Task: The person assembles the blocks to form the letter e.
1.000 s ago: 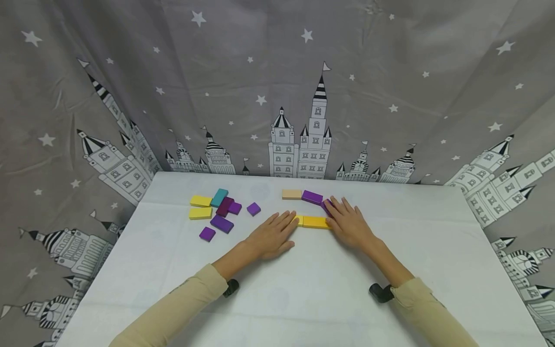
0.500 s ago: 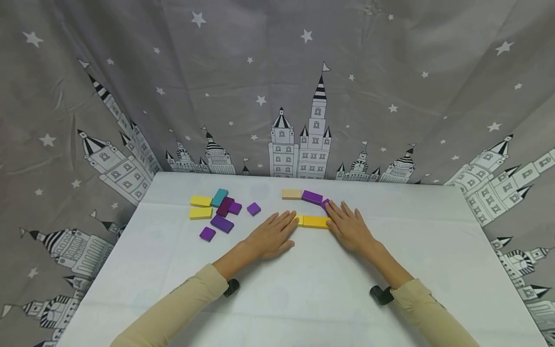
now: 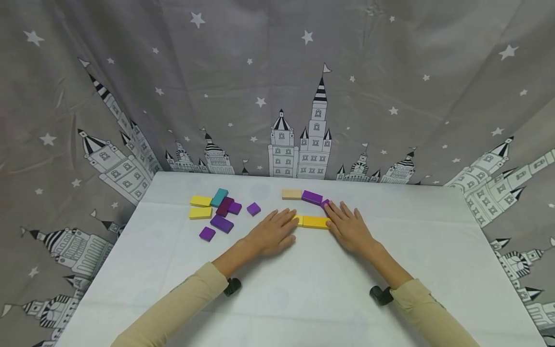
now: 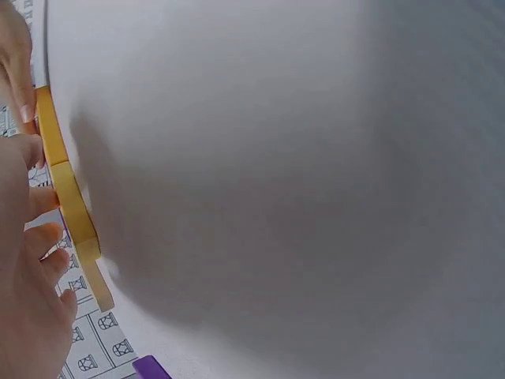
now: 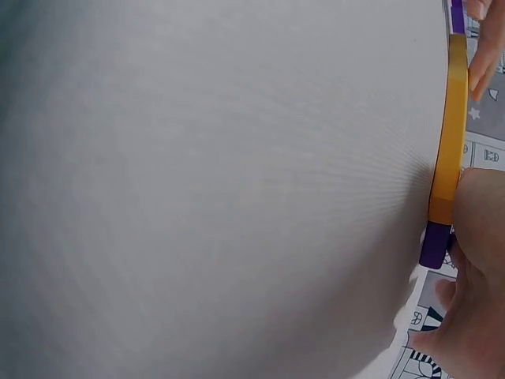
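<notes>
Two yellow blocks lie end to end on the white table: a longer orange-yellow block (image 3: 315, 222) and a lighter yellow block (image 3: 299, 221), partly hidden by my left hand (image 3: 270, 233). That hand lies palm down, fingertips on the lighter block's left end. My right hand (image 3: 351, 229) reaches in from the other side, fingers stretched out, with its thumb side at the long block's right end. Its fingertips partly cover a small purple block (image 3: 324, 203). Behind the yellow row, a larger purple block (image 3: 312, 197) touches a beige block (image 3: 292, 194).
To the left lie several loose blocks: two yellow bars (image 3: 200, 213), a teal block (image 3: 219, 197), a maroon block (image 3: 225, 206) and several purple pieces (image 3: 222, 223). A grey curtain (image 3: 243, 86) printed with castles hangs behind the white table (image 3: 303, 299).
My right hand has drawn its fingertips slightly back and left, and the small purple block has shifted slightly left with them. The left hand has barely moved.
</notes>
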Demonstrator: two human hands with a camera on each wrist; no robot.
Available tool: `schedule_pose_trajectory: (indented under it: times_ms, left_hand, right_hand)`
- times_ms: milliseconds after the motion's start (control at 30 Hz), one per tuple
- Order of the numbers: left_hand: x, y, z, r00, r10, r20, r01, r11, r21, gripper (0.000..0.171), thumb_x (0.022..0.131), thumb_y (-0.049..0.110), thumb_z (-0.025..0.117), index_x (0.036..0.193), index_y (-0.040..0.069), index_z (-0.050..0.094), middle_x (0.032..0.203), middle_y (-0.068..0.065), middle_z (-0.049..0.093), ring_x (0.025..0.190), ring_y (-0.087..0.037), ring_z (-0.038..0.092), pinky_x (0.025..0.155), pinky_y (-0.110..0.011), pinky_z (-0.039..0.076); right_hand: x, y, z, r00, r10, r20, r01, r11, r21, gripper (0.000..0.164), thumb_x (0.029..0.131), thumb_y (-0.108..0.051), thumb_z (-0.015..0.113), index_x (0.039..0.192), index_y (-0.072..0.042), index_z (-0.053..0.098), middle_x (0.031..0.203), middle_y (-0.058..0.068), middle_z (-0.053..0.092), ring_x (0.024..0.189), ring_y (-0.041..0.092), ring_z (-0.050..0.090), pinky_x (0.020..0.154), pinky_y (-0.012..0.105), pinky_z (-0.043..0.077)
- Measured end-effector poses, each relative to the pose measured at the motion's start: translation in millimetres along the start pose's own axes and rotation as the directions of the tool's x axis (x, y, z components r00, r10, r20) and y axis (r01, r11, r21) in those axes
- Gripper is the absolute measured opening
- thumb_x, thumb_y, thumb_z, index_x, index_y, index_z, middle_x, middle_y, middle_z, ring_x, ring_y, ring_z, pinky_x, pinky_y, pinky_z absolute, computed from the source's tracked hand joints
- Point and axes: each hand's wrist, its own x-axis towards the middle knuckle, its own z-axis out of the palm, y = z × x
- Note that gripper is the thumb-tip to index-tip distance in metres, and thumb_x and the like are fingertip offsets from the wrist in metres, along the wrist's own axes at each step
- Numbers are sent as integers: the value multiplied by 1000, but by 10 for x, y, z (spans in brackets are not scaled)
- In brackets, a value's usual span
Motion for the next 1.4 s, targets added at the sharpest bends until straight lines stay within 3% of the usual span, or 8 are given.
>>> schedule_pose_trajectory:
  times_ms: [167, 267, 367, 500, 567, 667, 1233, 1400]
  left_hand:
    - [-11, -56, -29, 995, -27, -94, 19, 996, -83, 57, 106, 35, 45, 154, 6, 36, 160, -14, 30, 147, -31, 25, 120, -45, 17]
    - [-48, -140, -47, 979, -120, -165, 92, 981, -170, 57, 104, 30, 51, 153, 2, 37, 156, -16, 37, 143, -31, 33, 118, -43, 25]
    - [-98, -249, -67, 938, -269, -218, 202, 937, -286, 56, 102, 25, 56, 151, 1, 39, 150, -18, 43, 138, -32, 39, 115, -44, 31]
    - [-158, -403, -89, 857, -461, -232, 322, 829, -457, 54, 100, 21, 60, 147, 0, 43, 144, -19, 47, 134, -33, 43, 111, -46, 37]
    - [-182, -475, -91, 824, -521, -223, 354, 780, -516, 53, 99, 19, 62, 146, -1, 44, 142, -20, 48, 133, -34, 43, 111, -47, 37]
    - [-221, -576, -78, 800, -558, -221, 364, 744, -560, 53, 98, 16, 63, 143, -4, 45, 140, -23, 49, 133, -37, 43, 111, -48, 36]
    - [-562, -939, -55, 738, -621, -265, 404, 721, -563, 48, 97, 7, 61, 138, -12, 46, 136, -30, 49, 130, -43, 44, 108, -52, 39]
    - [-652, -992, -54, 708, -661, -248, 450, 693, -563, 47, 95, 4, 59, 137, -13, 46, 133, -31, 49, 123, -43, 46, 104, -53, 42]
  right_hand:
    - [4, -8, 5, 1000, -7, -12, 7, 1000, -7, 56, 107, -33, 44, 156, -8, 33, 160, 12, 29, 146, 42, 22, 111, 70, 15]
    - [8, -11, 9, 1000, -7, -14, 7, 1000, -11, 56, 107, -33, 45, 156, -8, 33, 160, 12, 30, 146, 42, 23, 112, 70, 14]
    - [13, -11, 9, 1000, -4, -7, 4, 1000, -13, 57, 107, -34, 44, 156, -9, 32, 160, 11, 29, 146, 42, 22, 112, 70, 14]
    - [17, -1, 6, 1000, -8, -6, 8, 1000, -20, 57, 107, -33, 45, 156, -8, 33, 160, 12, 30, 146, 42, 22, 112, 70, 14]
    - [19, 5, 1, 1000, -12, -11, 11, 1000, -21, 56, 107, -32, 45, 156, -8, 33, 159, 12, 31, 145, 42, 23, 112, 70, 15]
    - [24, 11, -9, 1000, -14, -13, 14, 1000, -19, 56, 107, -32, 45, 155, -7, 34, 159, 13, 31, 145, 42, 23, 112, 70, 14]
    - [86, 71, 13, 1000, -26, -13, 25, 1000, -18, 57, 106, -33, 46, 155, -7, 34, 159, 13, 31, 145, 42, 24, 112, 70, 13]
    - [102, 79, 19, 1000, -25, -6, 25, 1000, -17, 57, 106, -32, 46, 155, -7, 33, 159, 13, 31, 146, 42, 23, 112, 70, 12]
